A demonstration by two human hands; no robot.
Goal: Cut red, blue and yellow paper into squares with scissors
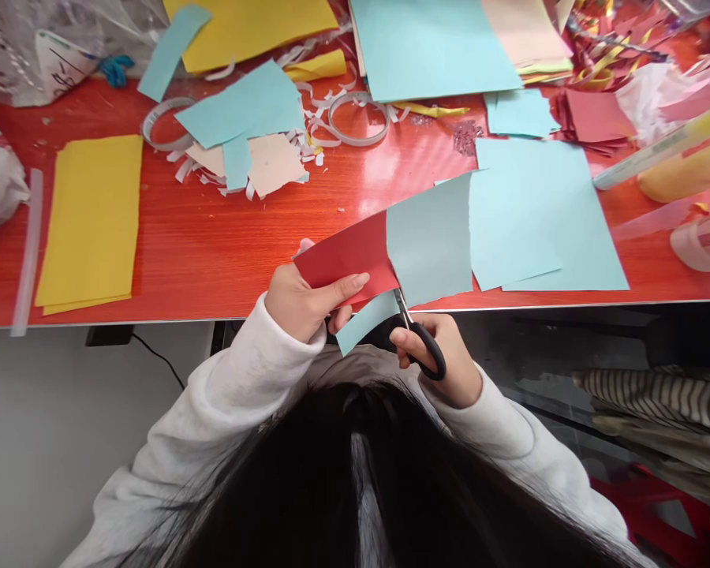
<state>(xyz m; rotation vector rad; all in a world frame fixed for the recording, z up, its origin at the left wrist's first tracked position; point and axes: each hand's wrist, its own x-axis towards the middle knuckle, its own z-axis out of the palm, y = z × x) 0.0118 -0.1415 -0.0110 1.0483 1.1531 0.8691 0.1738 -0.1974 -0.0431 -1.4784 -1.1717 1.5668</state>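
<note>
My left hand (313, 296) pinches a red paper piece (349, 252) against a light blue sheet (431, 237), thumb on top and fingers beneath. The blue sheet reaches out to the right from under the red piece. My right hand (435, 355) grips black-handled scissors (431, 355), thumb and fingers through the loops. Their blades lie at the lower edge of the blue sheet, beside the red piece's corner. A narrow blue strip (367, 322) hangs at the near edge, left of the blades. Whether the strip is fully cut off, I cannot tell.
Left on the red table (213, 237) lies a yellow paper stack (91, 225). Blue sheets (550, 213) lie at the right. Behind are blue offcuts (248, 106), tape rings (358, 118), dark red papers (595, 118) and a large blue sheet (431, 47). A tube (663, 146) leans in at the right.
</note>
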